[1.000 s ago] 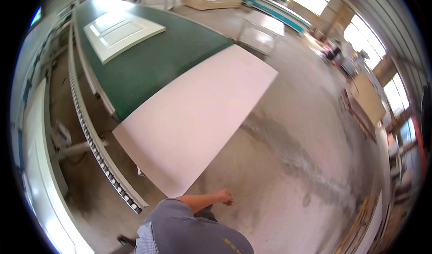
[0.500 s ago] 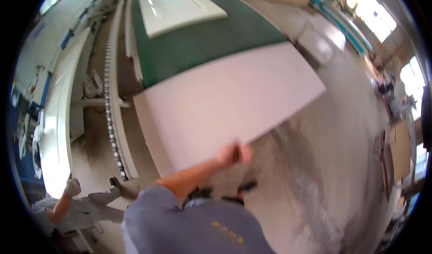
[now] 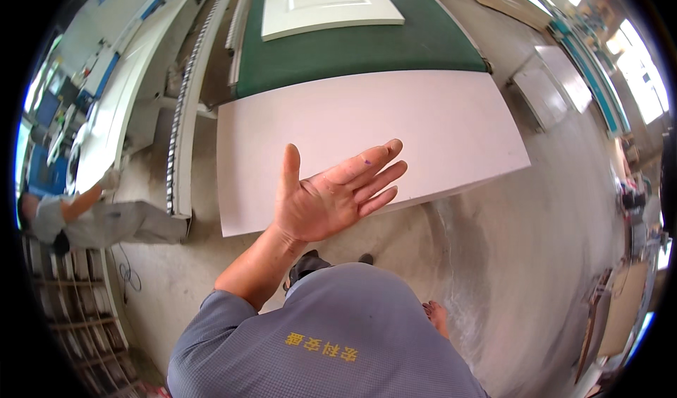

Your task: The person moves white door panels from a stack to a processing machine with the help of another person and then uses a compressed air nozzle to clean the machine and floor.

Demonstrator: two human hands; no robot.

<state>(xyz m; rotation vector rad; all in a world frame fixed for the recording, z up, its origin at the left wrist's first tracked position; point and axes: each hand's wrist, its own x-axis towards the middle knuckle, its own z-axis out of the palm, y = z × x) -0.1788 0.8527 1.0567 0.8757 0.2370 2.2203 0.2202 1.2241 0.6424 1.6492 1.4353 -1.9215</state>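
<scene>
My left hand (image 3: 324, 200) is held palm up in front of me, its thumb and fingers spread, with nothing in it. A small purple mark shows on one finger. Below and behind it lies a large plain white board (image 3: 367, 126) at the near end of a green conveyor belt (image 3: 352, 49); the hand appears to hover above the board's near edge. My right hand (image 3: 437, 318) hangs low by my right side, partly hidden by my shirt; its visible fingers look loosely apart and hold nothing.
A white panelled door (image 3: 331, 10) lies on the belt. To the left run a roller rail (image 3: 185, 130) and another long white panel (image 3: 134, 94), where a co-worker (image 3: 106, 218) stands. A glossy-topped stand (image 3: 546, 87) is at right; brown boards (image 3: 617, 306) lean at lower right.
My left hand, blurred and curled near the board's edge before, has turned palm up and opened. The view has shifted. My right hand has come into sight, and the co-worker's posture has changed.
</scene>
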